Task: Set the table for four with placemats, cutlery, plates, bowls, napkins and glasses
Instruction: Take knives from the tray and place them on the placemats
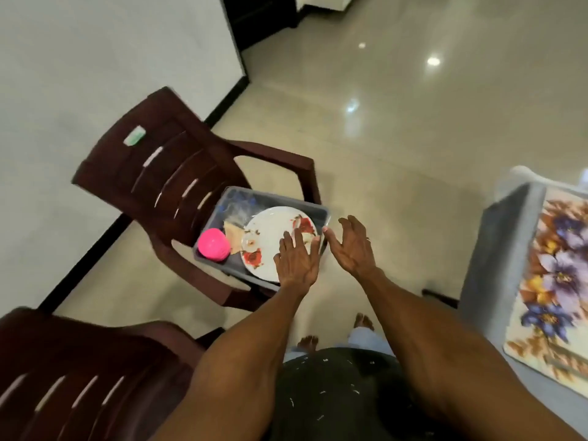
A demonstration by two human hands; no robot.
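Plates point(280, 232) are what you are after: a white floral one lies on top inside the grey bin point(323, 214) that sits on the seat of the far brown chair point(165, 173), left of centre. Your left hand point(297, 256) is spread flat, fingers straight, over the near right part of that plate; whether it touches is hard to tell. Your right hand point(351, 246) is wide and holds nothing, hovering just beside the bin's right rim. Neither hand grips anything yet.

A pink bowl-like thing point(213, 244) rests in the bin's near left corner, with something tan just beside it and blurred clear or blue items at the far end; you cannot make those out. On the right, the table point(496, 237) with its grey cloth carries one floral placemat point(553, 281) near its left edge, with no plate or cutlery on the part in view.

By the look of it the job is early: at least one mat is down, while plates, bowls, cutlery, napkins and glasses seem left to carry across
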